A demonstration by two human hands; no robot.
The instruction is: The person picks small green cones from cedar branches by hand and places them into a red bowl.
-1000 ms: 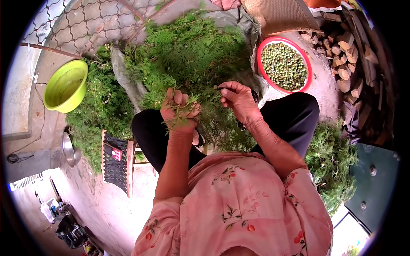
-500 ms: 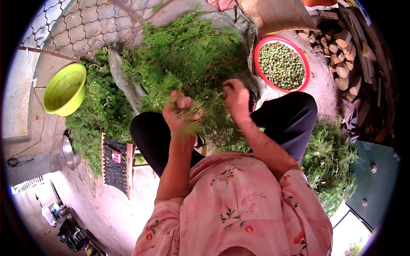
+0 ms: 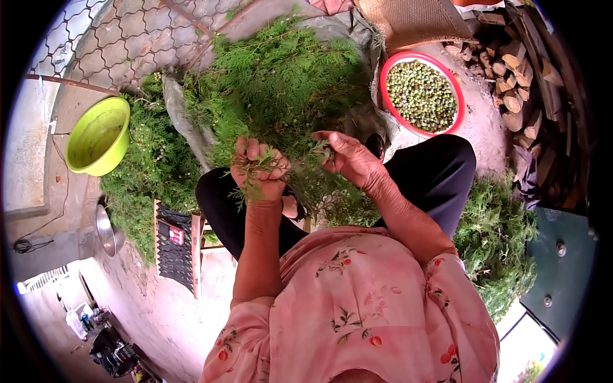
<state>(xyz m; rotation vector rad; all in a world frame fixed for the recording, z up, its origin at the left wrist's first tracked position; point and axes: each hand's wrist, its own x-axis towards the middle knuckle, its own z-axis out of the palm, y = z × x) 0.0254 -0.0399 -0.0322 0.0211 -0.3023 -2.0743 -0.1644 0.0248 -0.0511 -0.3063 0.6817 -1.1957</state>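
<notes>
Hands (image 3: 351, 159), two, with several sprigs (image 3: 251, 190)

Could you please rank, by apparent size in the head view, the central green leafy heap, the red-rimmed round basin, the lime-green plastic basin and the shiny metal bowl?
1. Central green leafy heap
2. Red-rimmed round basin
3. Lime-green plastic basin
4. Shiny metal bowl

Feathery, thin green sprigs (image 3: 263, 159) poke out from the left hand (image 3: 260, 171); a small, leafy green tuft (image 3: 320, 150) shows at the right hand (image 3: 353, 159).
</notes>
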